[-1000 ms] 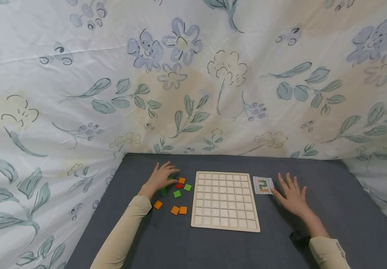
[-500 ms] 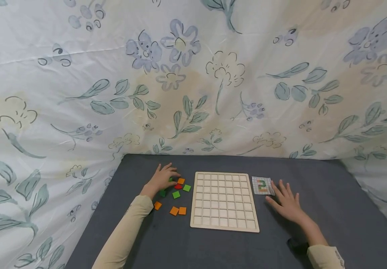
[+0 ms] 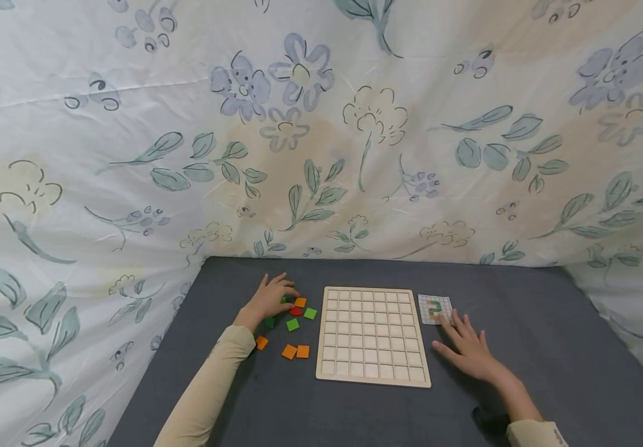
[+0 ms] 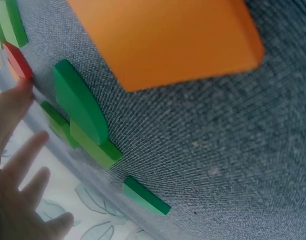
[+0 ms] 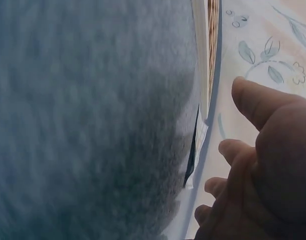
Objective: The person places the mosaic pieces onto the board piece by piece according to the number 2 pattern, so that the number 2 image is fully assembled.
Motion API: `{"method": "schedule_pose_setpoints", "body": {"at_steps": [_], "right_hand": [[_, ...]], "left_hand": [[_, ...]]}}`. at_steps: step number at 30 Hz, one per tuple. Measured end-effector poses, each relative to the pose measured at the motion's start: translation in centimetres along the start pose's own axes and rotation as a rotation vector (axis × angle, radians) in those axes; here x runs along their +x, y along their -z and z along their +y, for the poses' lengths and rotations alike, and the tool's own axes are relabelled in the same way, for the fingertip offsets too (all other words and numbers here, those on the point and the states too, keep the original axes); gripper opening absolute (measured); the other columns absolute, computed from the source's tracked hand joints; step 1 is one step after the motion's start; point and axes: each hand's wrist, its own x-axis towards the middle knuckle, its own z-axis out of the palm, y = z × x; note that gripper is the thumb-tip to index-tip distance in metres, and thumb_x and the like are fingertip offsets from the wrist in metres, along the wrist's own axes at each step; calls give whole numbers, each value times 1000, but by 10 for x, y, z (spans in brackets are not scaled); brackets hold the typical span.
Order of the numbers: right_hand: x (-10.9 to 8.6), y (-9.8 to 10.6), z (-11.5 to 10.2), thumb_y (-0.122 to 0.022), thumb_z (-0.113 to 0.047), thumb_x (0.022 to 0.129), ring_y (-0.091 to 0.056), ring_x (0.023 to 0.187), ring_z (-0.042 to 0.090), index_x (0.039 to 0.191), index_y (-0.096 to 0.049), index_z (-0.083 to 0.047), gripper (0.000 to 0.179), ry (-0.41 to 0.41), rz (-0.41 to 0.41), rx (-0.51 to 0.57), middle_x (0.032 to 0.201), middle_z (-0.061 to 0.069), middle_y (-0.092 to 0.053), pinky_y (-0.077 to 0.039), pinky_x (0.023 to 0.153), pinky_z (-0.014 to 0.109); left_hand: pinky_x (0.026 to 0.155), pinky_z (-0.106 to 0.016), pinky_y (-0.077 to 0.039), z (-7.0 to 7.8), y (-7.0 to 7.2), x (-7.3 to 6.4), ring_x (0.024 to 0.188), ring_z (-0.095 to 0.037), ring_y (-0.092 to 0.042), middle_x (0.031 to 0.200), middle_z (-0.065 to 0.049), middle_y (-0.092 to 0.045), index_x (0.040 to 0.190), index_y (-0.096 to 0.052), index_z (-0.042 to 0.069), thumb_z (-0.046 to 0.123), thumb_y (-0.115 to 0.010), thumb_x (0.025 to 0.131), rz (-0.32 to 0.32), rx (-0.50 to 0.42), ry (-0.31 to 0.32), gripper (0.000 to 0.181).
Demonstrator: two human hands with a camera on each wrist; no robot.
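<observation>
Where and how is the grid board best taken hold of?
Probably by its side rims, toward the near corners, one grip from each side: the board lies flat and broad, with the card beside the right rim's far end.

Appears as a cloth-screened tabletop station, not determinable as home or studio. Enclosed beyond the left hand (image 3: 267, 300) and right hand (image 3: 469, 349), and outward of each, by floral-print cloth (image 3: 321, 130). Surfaced beneath both hands with a dark grey tabletop (image 3: 372, 415), woven in texture at close range. Laid out between the hands with a wooden grid board (image 3: 373, 337), near the left hand with orange tiles (image 3: 303, 352) and green tiles (image 3: 310, 313), at the right fingertips with a printed pattern card (image 3: 431, 308).
</observation>
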Motion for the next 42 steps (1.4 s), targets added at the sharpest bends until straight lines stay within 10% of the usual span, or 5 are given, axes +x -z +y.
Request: {"method": "schedule_pose_setpoints", "body": {"at_steps": [42], "right_hand": [[-4,-3,-21,-58,-48,86,5,136,50,147,-27,-11,78,31,-248,59,152,27,-5,14,93,74]], "left_hand": [[109,-61,-15,17,3,5,135,-27,-33,128,-2,-56,107,-69,26,38,-67,84,132,-17,-7,27]]}}
